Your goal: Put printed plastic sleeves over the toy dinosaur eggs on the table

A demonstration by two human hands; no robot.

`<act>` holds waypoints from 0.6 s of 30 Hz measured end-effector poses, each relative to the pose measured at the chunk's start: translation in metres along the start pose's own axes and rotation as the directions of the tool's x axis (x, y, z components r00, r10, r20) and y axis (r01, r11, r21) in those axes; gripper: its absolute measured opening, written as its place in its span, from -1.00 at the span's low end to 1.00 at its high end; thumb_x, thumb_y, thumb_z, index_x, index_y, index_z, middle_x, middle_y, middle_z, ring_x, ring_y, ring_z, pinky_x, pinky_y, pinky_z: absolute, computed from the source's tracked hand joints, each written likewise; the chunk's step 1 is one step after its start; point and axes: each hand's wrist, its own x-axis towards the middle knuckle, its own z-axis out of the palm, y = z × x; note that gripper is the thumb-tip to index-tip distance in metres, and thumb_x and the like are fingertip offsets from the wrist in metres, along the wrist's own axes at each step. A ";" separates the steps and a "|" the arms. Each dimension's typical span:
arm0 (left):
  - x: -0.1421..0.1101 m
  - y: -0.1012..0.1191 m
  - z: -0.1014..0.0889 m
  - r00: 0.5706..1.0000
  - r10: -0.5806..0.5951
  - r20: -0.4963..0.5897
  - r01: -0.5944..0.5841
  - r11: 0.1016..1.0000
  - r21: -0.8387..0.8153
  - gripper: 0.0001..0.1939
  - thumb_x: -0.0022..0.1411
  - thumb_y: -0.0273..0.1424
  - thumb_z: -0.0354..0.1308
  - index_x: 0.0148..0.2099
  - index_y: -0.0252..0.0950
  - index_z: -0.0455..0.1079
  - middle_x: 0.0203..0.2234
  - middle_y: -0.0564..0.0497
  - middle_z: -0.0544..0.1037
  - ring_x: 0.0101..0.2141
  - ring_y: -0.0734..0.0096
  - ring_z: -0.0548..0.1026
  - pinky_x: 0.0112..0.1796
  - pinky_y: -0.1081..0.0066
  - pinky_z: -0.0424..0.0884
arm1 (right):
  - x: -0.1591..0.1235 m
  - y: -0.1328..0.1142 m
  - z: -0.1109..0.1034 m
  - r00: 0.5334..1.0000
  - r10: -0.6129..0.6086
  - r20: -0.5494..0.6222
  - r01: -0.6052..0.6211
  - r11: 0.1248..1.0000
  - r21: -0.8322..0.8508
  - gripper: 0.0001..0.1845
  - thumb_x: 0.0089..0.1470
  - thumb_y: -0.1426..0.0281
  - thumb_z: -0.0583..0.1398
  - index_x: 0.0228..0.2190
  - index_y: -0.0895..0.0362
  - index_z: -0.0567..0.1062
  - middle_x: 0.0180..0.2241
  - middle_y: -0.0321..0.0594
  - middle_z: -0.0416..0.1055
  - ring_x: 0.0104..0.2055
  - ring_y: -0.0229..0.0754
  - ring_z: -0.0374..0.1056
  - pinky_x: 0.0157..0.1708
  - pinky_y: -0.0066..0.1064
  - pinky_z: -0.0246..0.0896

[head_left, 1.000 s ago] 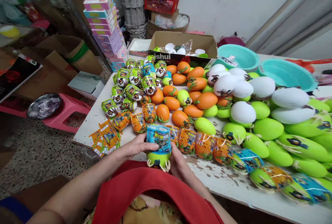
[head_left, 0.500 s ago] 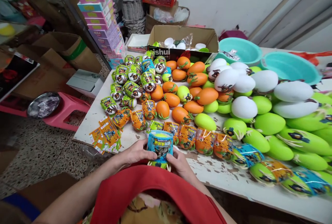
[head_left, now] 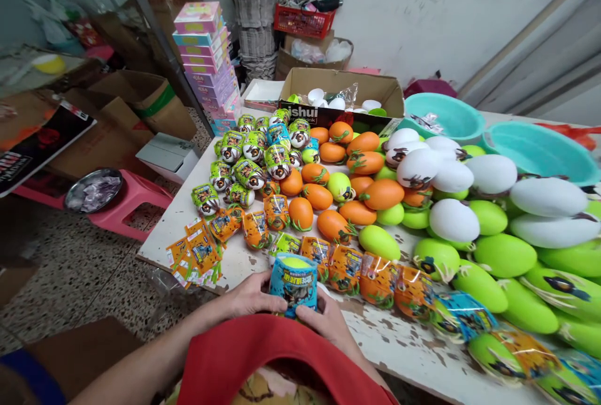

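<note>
Close to my body, a green toy egg with a blue printed wrapper sleeve (head_left: pixel 293 281) around it is held between both hands. My left hand (head_left: pixel 253 297) grips its left side, thumb across the front. On the right side my right hand (head_left: pixel 326 317) closes round it, thumb near the sleeve's lower edge. The egg's green top shows above the sleeve; its bottom is hidden behind the red apron. Just beyond stands a row of orange-sleeved eggs (head_left: pixel 345 270). Loose flat orange sleeves (head_left: pixel 201 248) lie in a pile to the left.
Wrapped eggs (head_left: pixel 248 172) cluster at the table's left. Bare orange eggs (head_left: pixel 384 194), white eggs (head_left: pixel 454 220) and green eggs (head_left: pixel 504 256) fill the middle and right. Behind are a cardboard box (head_left: pixel 342 89) and turquoise basins (head_left: pixel 444 114). A pink stool (head_left: pixel 136 201) stands left.
The view has shifted, so the table's things sit lower and mostly further right. Both hands still hold the sleeved egg; its lower green part and pale claws no longer show.
</note>
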 end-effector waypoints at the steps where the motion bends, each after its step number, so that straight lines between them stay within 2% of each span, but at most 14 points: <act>1: 0.000 0.000 0.000 1.000 0.000 -0.006 0.000 1.000 -0.008 -0.30 -0.04 -0.15 0.35 0.11 -0.35 0.32 -0.06 -0.14 0.53 -0.03 0.03 0.45 0.00 0.15 0.32 | 0.002 0.000 0.001 1.000 0.003 -0.002 -0.003 1.000 0.012 -0.44 -0.35 0.12 0.43 -0.26 0.10 0.53 -0.29 -0.17 0.58 -0.21 0.08 0.45 -0.15 -0.15 0.30; 6: 0.004 -0.006 -0.001 0.993 0.102 -0.058 -0.105 0.993 -0.058 -0.28 -0.02 -0.15 0.34 0.14 -0.35 0.28 -0.03 -0.16 0.52 0.01 0.02 0.42 0.02 0.15 0.30 | 0.011 0.005 0.003 1.000 -0.005 -0.002 0.005 1.000 -0.005 -0.43 -0.34 0.17 0.44 -0.22 0.08 0.52 -0.24 -0.20 0.57 -0.20 0.05 0.43 -0.14 -0.17 0.28; 10: 0.002 -0.013 -0.004 0.997 0.058 -0.059 -0.061 0.997 -0.056 -0.36 0.02 -0.20 0.33 0.11 -0.35 0.31 -0.04 -0.16 0.52 -0.01 0.02 0.44 0.02 0.14 0.30 | 0.016 0.013 0.001 0.999 0.026 0.026 -0.025 1.000 -0.012 -0.42 -0.36 0.16 0.44 -0.23 0.10 0.52 -0.28 -0.19 0.57 -0.23 0.05 0.43 -0.17 -0.16 0.28; 13: 0.002 -0.013 -0.005 0.993 0.077 -0.087 -0.084 0.994 -0.076 -0.38 0.01 -0.24 0.33 0.11 -0.35 0.32 -0.04 -0.15 0.53 -0.02 0.03 0.44 0.02 0.13 0.31 | 0.024 0.014 0.003 0.998 0.042 0.055 -0.043 0.999 0.015 -0.43 -0.33 0.21 0.44 -0.21 0.13 0.51 -0.26 -0.16 0.56 -0.22 0.03 0.44 -0.14 -0.15 0.29; 16: 0.012 -0.005 -0.016 0.972 0.094 -0.214 -0.121 0.986 -0.115 -0.35 0.02 -0.26 0.32 0.14 -0.32 0.29 -0.01 -0.16 0.51 -0.01 0.04 0.44 0.02 0.13 0.31 | 0.041 0.004 0.012 0.999 0.016 0.043 -0.021 0.991 0.134 -0.39 -0.29 0.27 0.44 -0.14 0.13 0.47 -0.17 -0.12 0.54 -0.13 0.02 0.43 -0.06 -0.15 0.28; 18: 0.026 0.007 -0.034 0.934 0.116 -0.338 -0.150 0.986 -0.075 -0.35 0.01 -0.26 0.33 0.14 -0.32 0.29 0.00 -0.17 0.50 0.00 0.06 0.44 0.03 0.15 0.31 | 0.056 -0.006 0.016 0.997 -0.021 -0.074 0.036 0.977 0.210 -0.39 -0.24 0.26 0.42 -0.10 0.09 0.45 -0.06 -0.14 0.48 -0.02 -0.02 0.38 0.01 -0.18 0.26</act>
